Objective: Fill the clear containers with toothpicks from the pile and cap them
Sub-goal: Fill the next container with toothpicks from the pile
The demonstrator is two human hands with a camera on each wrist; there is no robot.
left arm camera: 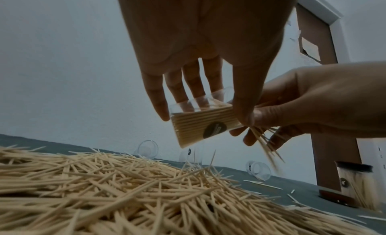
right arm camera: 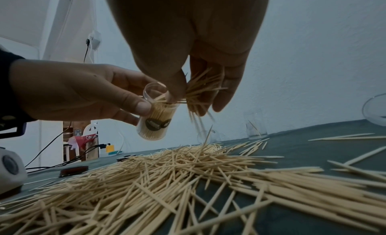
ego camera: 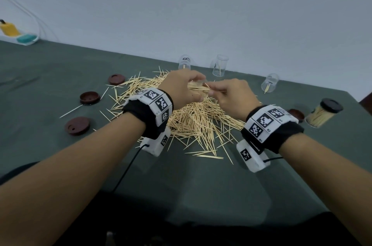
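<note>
In the head view, one clear container [ego camera: 322, 114] is seen already packed and capped at the far right, just beside a loose brown cap [ego camera: 296, 114], so one unit is judged finished. Three empty containers [ego camera: 220, 65] are ranged along the far edge of the green table [ego camera: 50, 76], each holding barely a stick, and three further caps [ego camera: 89, 97] are left lying at the left, well apart from them. The pile of toothpicks [ego camera: 193, 117] is spread in the middle, and above it the left hand [ego camera: 181, 88] and right hand [ego camera: 229, 94] are brought together. In the left wrist view, the held container [left arm camera: 200, 124] is gripped between the left thumb and curled fingers, tilted, and appears nearly full; its mouth is met by the right hand, where a loose bundle [left arm camera: 265, 142] is pinched. In the right wrist view, that bundle is seen partly entered at the open rim, with several sticks splayed outside it below the right fingers [right arm camera: 227, 93]. This second container is judged close to capping; three containers remain to be filled and capped.
</note>
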